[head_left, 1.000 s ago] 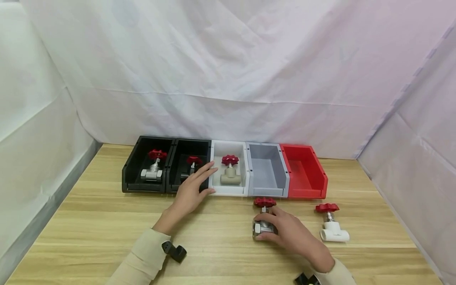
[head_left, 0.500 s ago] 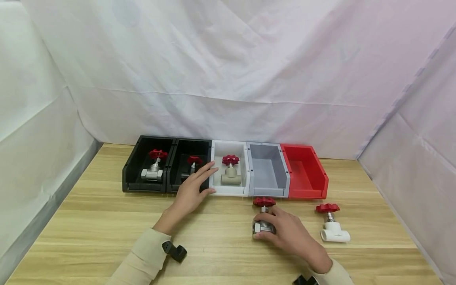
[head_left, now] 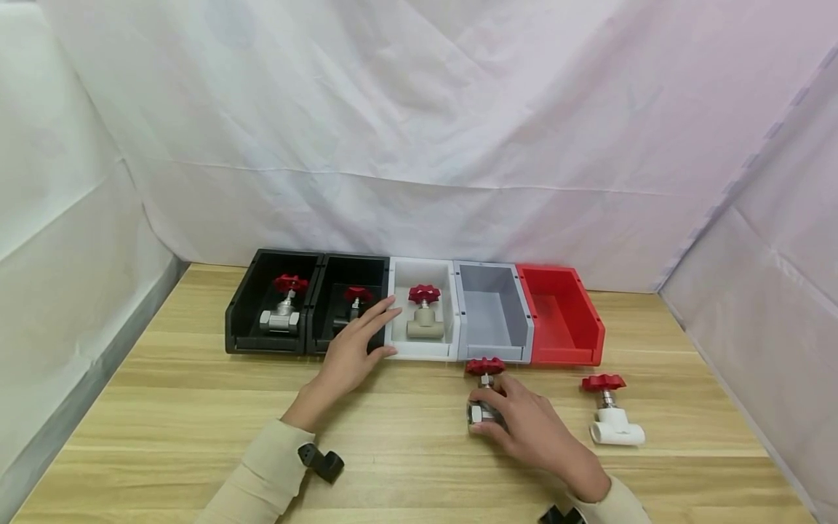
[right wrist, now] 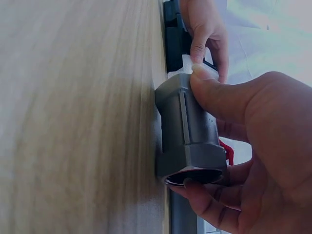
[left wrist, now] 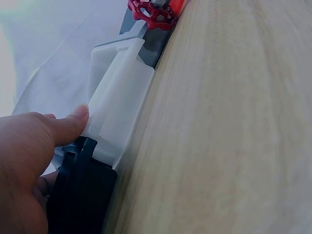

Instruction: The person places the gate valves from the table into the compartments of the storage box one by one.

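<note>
Fingers apart, the left hand (head_left: 353, 351) touches the white bin (head_left: 425, 351), likely steadying it; right of that, the right hand (head_left: 529, 423) grips a valve (right wrist: 195, 122).

Gap over table (head_left: 402, 444) between left hand (head_left: 353, 349) and right hand (head_left: 524, 418). Way down into grey bin (head_left: 494, 354); steel valve (right wrist: 191, 126) just in front. White valve (head_left: 613, 423) limits room rightward.

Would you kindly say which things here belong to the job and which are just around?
Likely job: right hand, metal valve it grips, left hand, white valve, five bins, three valves inside.
Likely surroundings: table, white cloth, wrist cameras.
</note>
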`<state>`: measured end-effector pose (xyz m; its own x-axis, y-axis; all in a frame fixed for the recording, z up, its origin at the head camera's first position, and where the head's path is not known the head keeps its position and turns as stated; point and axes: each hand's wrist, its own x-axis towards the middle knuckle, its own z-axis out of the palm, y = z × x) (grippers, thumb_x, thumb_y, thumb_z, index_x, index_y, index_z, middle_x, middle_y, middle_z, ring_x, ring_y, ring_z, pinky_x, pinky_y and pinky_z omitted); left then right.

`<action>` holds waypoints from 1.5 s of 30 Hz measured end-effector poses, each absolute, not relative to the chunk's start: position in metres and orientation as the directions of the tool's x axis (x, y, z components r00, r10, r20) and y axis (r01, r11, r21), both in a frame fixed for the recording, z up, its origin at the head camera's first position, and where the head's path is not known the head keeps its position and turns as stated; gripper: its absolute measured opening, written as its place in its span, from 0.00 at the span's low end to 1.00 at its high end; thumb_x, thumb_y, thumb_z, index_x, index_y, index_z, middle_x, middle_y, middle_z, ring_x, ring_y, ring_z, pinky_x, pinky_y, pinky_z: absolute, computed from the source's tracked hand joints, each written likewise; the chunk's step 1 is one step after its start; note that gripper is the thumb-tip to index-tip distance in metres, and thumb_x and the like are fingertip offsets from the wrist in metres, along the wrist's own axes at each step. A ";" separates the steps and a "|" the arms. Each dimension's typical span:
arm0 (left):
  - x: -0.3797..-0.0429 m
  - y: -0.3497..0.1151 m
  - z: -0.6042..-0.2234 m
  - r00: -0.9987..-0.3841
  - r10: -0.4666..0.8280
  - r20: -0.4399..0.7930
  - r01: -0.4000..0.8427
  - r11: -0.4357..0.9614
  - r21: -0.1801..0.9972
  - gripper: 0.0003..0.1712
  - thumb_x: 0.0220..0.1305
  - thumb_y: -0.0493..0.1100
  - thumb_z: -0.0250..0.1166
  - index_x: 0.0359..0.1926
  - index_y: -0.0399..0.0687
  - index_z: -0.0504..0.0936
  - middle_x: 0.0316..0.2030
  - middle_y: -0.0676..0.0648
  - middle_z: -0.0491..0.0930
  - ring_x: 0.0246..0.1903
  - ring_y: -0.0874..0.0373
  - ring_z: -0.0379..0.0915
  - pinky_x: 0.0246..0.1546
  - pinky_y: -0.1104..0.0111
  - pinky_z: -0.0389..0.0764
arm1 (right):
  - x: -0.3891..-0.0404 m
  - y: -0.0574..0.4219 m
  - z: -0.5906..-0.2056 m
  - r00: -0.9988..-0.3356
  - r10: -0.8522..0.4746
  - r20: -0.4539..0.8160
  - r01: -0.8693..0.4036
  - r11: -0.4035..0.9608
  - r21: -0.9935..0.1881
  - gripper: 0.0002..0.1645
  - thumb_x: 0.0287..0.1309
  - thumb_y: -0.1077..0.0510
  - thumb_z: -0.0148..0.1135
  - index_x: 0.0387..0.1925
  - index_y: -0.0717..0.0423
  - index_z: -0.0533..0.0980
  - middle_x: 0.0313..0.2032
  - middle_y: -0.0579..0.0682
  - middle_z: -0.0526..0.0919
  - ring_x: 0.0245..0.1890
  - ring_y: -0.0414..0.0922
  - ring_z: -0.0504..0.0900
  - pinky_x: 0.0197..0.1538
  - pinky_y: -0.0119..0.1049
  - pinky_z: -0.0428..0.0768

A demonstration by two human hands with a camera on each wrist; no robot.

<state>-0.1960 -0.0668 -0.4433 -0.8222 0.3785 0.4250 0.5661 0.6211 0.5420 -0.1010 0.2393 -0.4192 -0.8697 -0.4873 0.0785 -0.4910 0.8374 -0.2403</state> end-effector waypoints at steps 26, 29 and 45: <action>-0.197 -0.066 -0.443 -0.822 0.380 0.424 0.566 0.629 0.533 0.40 0.57 0.45 0.70 0.70 0.61 0.65 0.72 0.60 0.53 0.61 0.50 0.66 0.61 0.47 0.61 | -0.099 0.239 -0.416 -0.842 -0.532 0.093 -0.537 0.810 -0.235 0.24 0.56 0.39 0.64 0.53 0.38 0.75 0.42 0.42 0.68 0.36 0.37 0.68 0.32 0.33 0.74; -0.196 -0.066 -0.443 -0.822 0.379 0.424 0.565 0.629 0.534 0.40 0.57 0.45 0.70 0.70 0.60 0.65 0.72 0.60 0.53 0.61 0.50 0.67 0.61 0.47 0.61 | -0.099 0.240 -0.416 -0.843 -0.527 0.108 -0.537 0.812 -0.229 0.24 0.58 0.37 0.61 0.54 0.38 0.75 0.42 0.43 0.69 0.37 0.37 0.68 0.31 0.33 0.74; -0.195 -0.066 -0.442 -0.830 0.377 0.410 0.555 0.633 0.541 0.39 0.58 0.46 0.69 0.69 0.60 0.65 0.72 0.59 0.54 0.61 0.51 0.67 0.62 0.46 0.60 | -0.096 0.239 -0.399 -0.826 -0.538 0.169 -0.563 0.805 -0.187 0.25 0.55 0.40 0.66 0.54 0.40 0.75 0.38 0.42 0.68 0.32 0.36 0.67 0.31 0.32 0.71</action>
<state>-0.1955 -0.0663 -0.4424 -0.8302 0.3772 0.4104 0.5546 0.6325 0.5407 -0.0965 0.2391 -0.3990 -0.8258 -0.5379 0.1691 -0.5628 0.8053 -0.1866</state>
